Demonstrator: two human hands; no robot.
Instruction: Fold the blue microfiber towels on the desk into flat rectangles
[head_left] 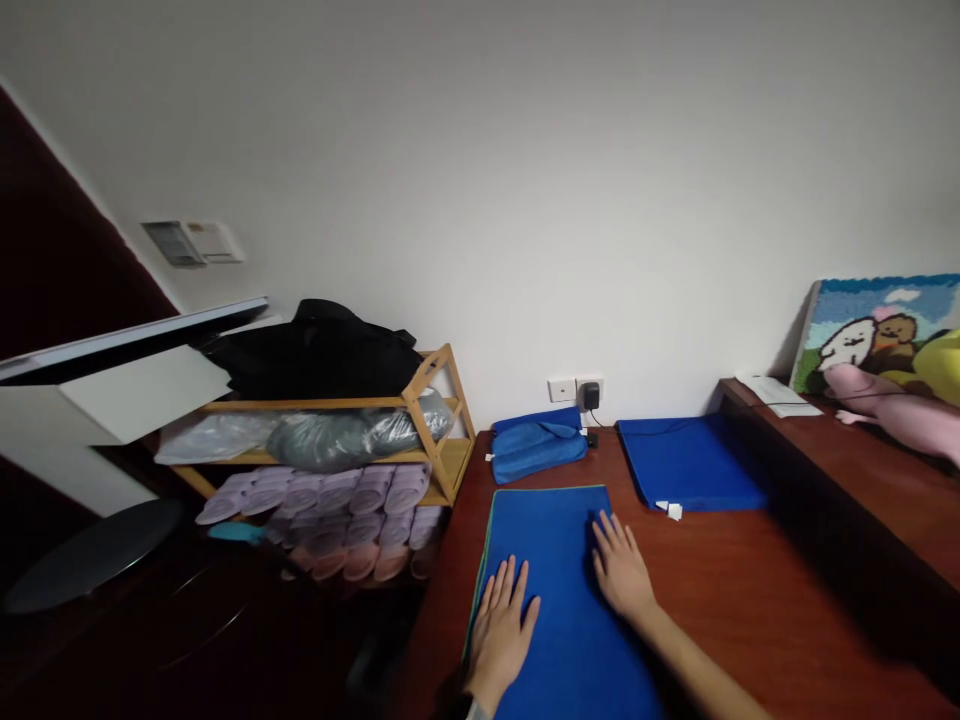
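Observation:
A blue cloth (559, 545) with a green edge lies spread flat on the reddish-brown table (750, 600) in front of me. My left hand (502, 630) rests flat on its left part, fingers stretched out. My right hand (619, 570) lies flat at the cloth's right edge, fingers spread, touching cloth and table. Neither hand holds anything. Behind, a folded blue cloth bundle (536, 443) sits by the wall, and another flat blue cloth (690, 462) with a white tag lies to its right.
A wooden rack (439, 420) at the left holds rolled pinkish towels (337, 510), bagged grey items and a black bag (319, 350). A wall socket with a charger (590, 394) sits behind. A raised shelf (862, 470) at the right carries a picture and plush toys.

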